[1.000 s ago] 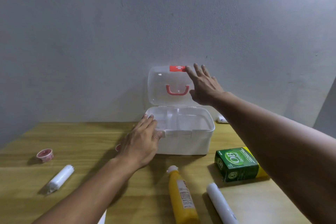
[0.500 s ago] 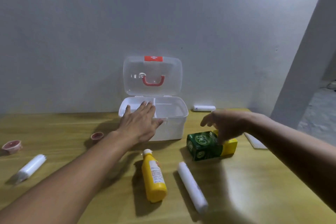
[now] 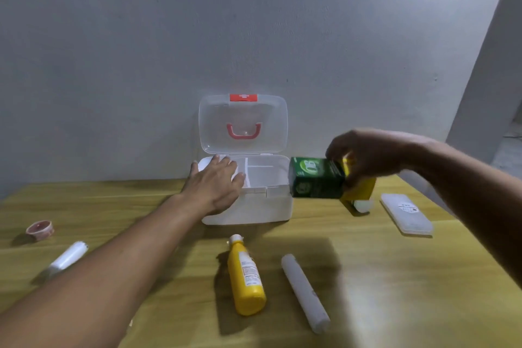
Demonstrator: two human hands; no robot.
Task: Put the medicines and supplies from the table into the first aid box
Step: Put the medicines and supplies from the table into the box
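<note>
The white first aid box [image 3: 254,209] stands at the back of the wooden table [image 3: 395,277], its clear lid [image 3: 243,124] with a red handle raised against the wall. My left hand [image 3: 216,182] lies flat on the box's left front rim, fingers spread. My right hand [image 3: 364,154] grips a green and yellow carton [image 3: 319,178] from above and holds it in the air just right of the box. On the table lie a yellow bottle [image 3: 246,277], a white roll [image 3: 305,291], another white roll [image 3: 67,258] at the left and a small pink cup [image 3: 40,229].
A flat translucent case [image 3: 406,213] lies at the right of the table. A small white item [image 3: 363,205] shows under the lifted carton. A grey wall stands right behind the box, and the table's right edge runs close to my right arm.
My right hand has closed on the green and yellow carton and lifted it off the table, up beside the box. My left hand has stayed on the box rim.
</note>
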